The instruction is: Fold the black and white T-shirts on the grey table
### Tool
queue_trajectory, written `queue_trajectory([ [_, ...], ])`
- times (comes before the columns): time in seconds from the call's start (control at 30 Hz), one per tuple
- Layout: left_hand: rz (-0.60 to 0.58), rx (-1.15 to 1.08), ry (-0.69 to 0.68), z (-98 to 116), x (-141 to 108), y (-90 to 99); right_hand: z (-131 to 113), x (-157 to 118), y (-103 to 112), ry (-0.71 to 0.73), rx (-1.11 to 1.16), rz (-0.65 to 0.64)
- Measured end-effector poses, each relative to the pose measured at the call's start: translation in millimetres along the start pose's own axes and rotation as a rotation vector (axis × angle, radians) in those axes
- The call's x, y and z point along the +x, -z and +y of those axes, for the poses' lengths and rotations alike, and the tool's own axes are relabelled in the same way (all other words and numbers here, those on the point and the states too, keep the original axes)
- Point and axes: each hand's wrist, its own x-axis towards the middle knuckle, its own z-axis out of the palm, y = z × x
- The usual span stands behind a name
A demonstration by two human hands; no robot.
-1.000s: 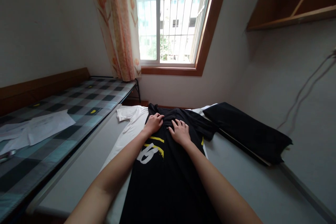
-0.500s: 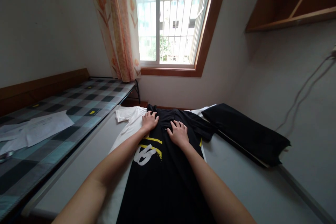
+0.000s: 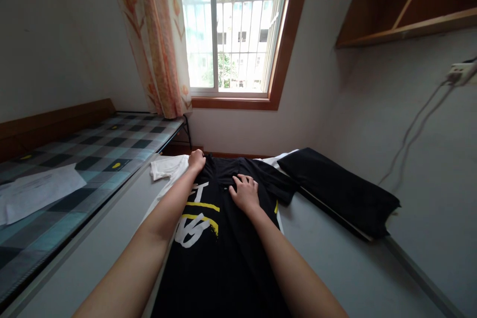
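A black T-shirt point(image 3: 219, 268) with yellow stripes and white lettering lies spread on a grey-white table. Under it, a white T-shirt point(image 3: 167, 166) shows its sleeve at the left. My left hand point(image 3: 197, 160) is closed at the far left of the black shirt, near its collar and shoulder, with the fingers curled over the cloth. Flat on the shirt's upper chest rests my right hand point(image 3: 246, 193), its fingers slightly spread. The black shirt's right sleeve point(image 3: 279, 186) lies out to the right, its cuff near a dark folded item.
The dark, flat, padded item point(image 3: 339, 191) lies along the table's right side by the wall. A bed with a checked mattress point(image 3: 137, 134) stands left, papers point(image 3: 44, 191) on it. Behind are a curtain point(image 3: 160, 39) and a barred window point(image 3: 238, 35). A wooden shelf point(image 3: 402, 30) hangs upper right.
My left hand has moved left and away to the black shirt's far edge and closed there, uncovering more lettering. My right hand stays on the chest. The view has turned slightly right.
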Motion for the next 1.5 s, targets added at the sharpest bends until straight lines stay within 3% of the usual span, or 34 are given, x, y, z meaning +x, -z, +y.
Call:
queue_trajectory([
  [0.43, 0.128, 0.024, 0.023, -10, 3, -4.9, 3, 7, 0, 0.104, 0.004, 0.02],
  [0.53, 0.134, 0.056, -0.177, -3, 3, -10.5, 3, 7, 0, 0.111, 0.004, 0.041],
  [0.63, -0.003, 0.094, -0.434, 6, 5, -15.3, 3, 7, 0, 0.135, 0.005, 0.063],
  [0.7, -0.086, 0.099, -0.497, 11, 8, -17.4, 3, 7, 1, 0.142, 0.001, 0.069],
  [0.8, -0.111, 0.089, -0.548, 14, 10, -18.5, 3, 7, 2, 0.136, -0.016, 0.079],
  [1.03, -0.054, 0.096, -0.562, 17, 9, -21.9, 3, 8, 5, 0.137, -0.039, 0.136],
  [1.23, 0.092, 0.145, -0.471, 24, -5, -28.2, 3, 8, 4, 0.078, -0.032, 0.093],
  [1.37, 0.215, 0.199, -0.487, 28, -19, -25.8, 2, 7, 3, 0.057, -0.019, 0.091],
  [1.5, 0.165, 0.184, -0.498, 26, -45, -23.0, 1, 7, 3, 0.048, -0.013, 0.086],
])
